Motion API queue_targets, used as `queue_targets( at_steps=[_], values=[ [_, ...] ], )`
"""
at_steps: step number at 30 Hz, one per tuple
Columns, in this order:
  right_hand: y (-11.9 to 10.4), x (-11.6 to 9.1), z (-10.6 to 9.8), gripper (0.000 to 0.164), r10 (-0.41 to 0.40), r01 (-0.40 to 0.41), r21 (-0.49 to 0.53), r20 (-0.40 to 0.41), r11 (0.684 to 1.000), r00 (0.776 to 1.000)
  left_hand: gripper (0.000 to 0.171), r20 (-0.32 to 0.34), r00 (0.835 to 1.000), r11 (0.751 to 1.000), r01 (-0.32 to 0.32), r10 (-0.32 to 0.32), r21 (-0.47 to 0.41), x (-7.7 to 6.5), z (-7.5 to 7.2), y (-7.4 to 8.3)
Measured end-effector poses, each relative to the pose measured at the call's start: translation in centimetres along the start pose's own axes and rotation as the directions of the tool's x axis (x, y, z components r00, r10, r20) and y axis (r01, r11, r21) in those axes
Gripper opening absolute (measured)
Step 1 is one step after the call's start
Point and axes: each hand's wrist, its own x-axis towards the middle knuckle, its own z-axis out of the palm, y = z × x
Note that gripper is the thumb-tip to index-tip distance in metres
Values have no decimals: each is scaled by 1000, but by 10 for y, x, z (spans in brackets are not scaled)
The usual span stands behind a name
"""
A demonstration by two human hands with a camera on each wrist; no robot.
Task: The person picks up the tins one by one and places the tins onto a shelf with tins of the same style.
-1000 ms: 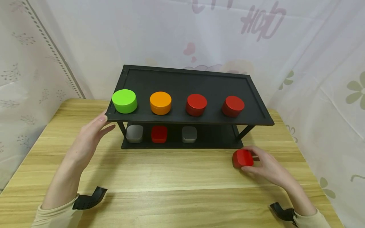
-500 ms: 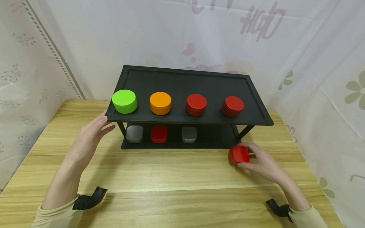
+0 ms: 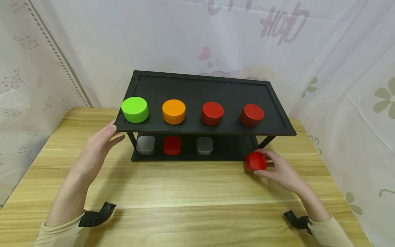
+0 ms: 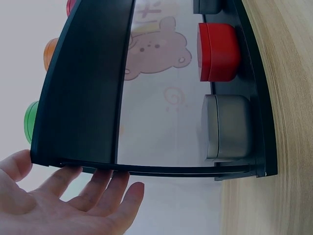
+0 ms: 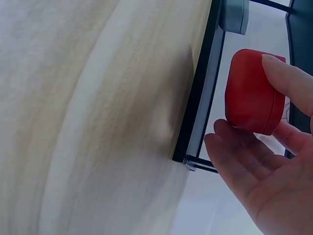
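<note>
My right hand pinches a red rounded-square tin between thumb and fingers. In the right wrist view this red tin is held off the tabletop, in front of the shelf's lower right end. At the upper left corner of a black two-tier shelf, my left hand grips the top board, thumb above and fingers below its edge. On the lower tier stand a silver tin, another red tin and a second silver tin, all rounded squares.
Along the top board's front run a green round tin, an orange one and two red ones, the left red tin and the right red tin. A wooden table carries the shelf. Behind hangs a patterned cloth.
My right hand has carried the red tin left and away from me, up to the lower tier's right front corner. The left hand stays on the shelf corner.
</note>
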Motion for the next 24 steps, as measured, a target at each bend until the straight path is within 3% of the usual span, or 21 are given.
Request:
queue_targets(
  at_steps=[24],
  values=[
    [-9,36,2,65,-27,26,61,12,998,1000,43,1,1000,1000,-7,7,-27,0,-1,0]
  ],
)
